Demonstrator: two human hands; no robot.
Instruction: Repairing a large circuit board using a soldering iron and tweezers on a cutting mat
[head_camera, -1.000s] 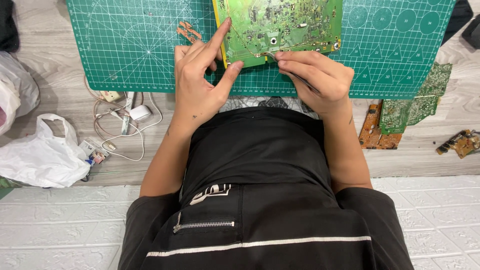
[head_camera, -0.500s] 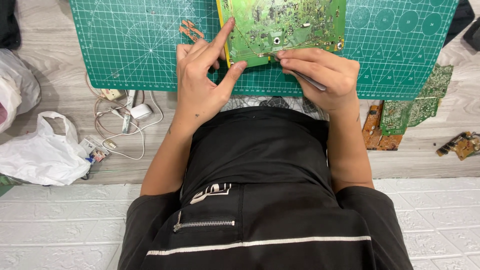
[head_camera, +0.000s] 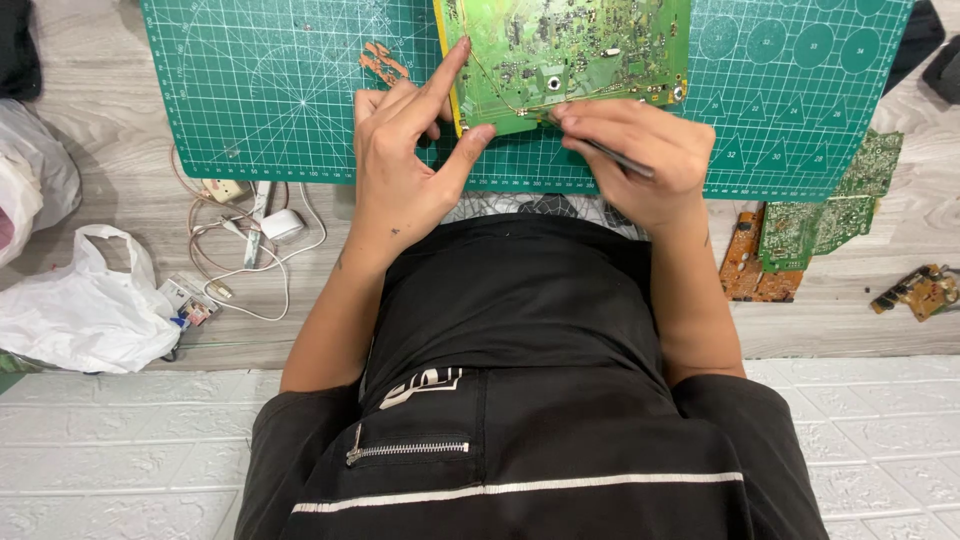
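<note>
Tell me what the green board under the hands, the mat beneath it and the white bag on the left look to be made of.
Circuit board: looks like rigid laminate with a glossy green coat, dotted with small metallic solder points and parts.
Cutting mat: probably soft plastic or rubber, matte green, printed with a white grid.
White bag: thin plastic film, crumpled, slightly shiny folds.
The left hand grips the board's edge; the right hand holds a thin dark tool, likely metal.

Bright, even overhead light fills the sharp head view, with only soft shadows under the left hand and right hand on the green cutting mat, no harsh glare, and slight wide-angle bending toward the frame edges.
</note>
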